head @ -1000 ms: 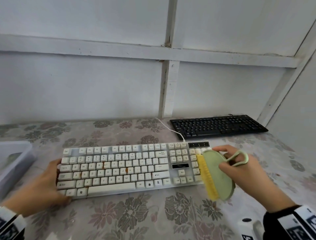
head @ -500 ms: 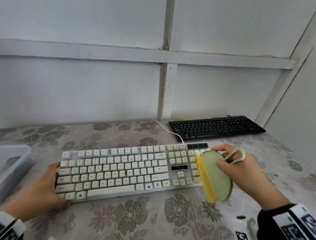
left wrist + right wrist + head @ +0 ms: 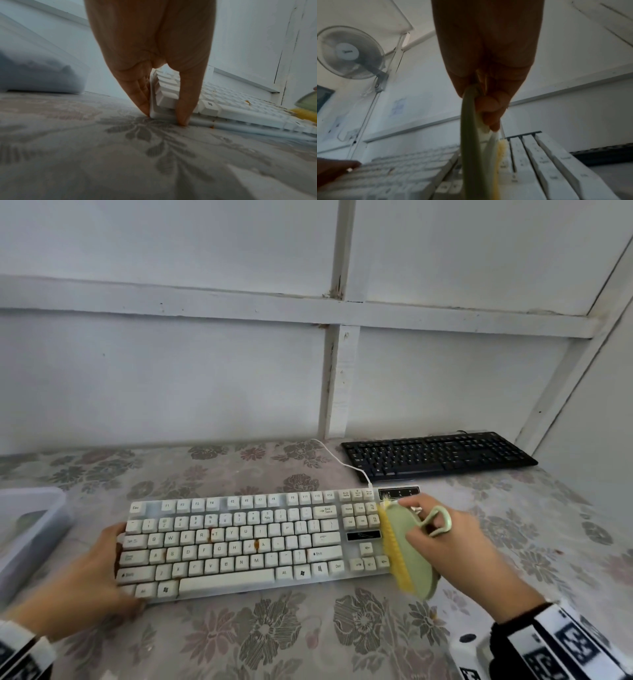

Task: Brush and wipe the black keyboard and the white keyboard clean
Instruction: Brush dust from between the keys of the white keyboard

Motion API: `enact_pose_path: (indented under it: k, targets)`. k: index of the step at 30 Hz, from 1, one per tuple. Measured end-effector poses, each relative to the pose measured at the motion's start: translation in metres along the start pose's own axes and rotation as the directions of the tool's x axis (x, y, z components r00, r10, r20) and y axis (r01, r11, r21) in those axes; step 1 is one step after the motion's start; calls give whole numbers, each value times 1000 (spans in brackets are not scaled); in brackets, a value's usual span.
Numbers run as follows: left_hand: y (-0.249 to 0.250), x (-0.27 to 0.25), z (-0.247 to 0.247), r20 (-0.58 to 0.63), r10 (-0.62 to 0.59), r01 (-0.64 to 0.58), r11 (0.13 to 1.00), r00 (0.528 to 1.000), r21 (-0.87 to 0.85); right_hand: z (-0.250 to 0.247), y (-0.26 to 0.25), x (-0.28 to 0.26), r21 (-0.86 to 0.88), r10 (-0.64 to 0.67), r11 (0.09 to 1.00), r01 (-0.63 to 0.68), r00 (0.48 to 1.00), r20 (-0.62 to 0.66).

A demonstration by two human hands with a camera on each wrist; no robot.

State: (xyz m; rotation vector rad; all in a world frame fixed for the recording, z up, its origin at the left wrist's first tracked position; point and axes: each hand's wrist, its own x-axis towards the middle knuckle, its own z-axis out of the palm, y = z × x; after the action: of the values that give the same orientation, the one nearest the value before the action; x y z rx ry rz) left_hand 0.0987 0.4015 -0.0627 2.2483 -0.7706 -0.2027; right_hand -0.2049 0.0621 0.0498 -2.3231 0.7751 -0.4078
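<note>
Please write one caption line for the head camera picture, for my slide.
Left hand steadies the white keyboard while the right hand holds a green brush at its numeric keypad end.

left hand clamping, right hand gripping

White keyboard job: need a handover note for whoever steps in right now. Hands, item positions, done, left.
Left hand: grips the white keyboard by its left end, steadying it on the table.
Right hand: holds the green brush, yellow bristles at the keyboard's number-pad end.
Black keyboard: far right, by the wall, untouched.
Done: brushing under way at the right end.
Left: orange-brown stains among the letter keys, wiping, then the black keyboard.
</note>
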Motion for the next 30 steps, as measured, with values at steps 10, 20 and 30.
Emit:
enact_pose_path:
  k: [10,20,30]
  targets:
    - [8,0,1,-53,88,-91,994,995,-53,-24,-16,22,41,-62,997,66,993,-105]
    - [-20,9,-7,166,1,10,998,986,-64,-25,-14,-5,-29,-16,999,18,996,86]
    - [7,-3,1,-43,7,-5,998,999,56,-10,-17,14,-52,-95,994,97,995,39]
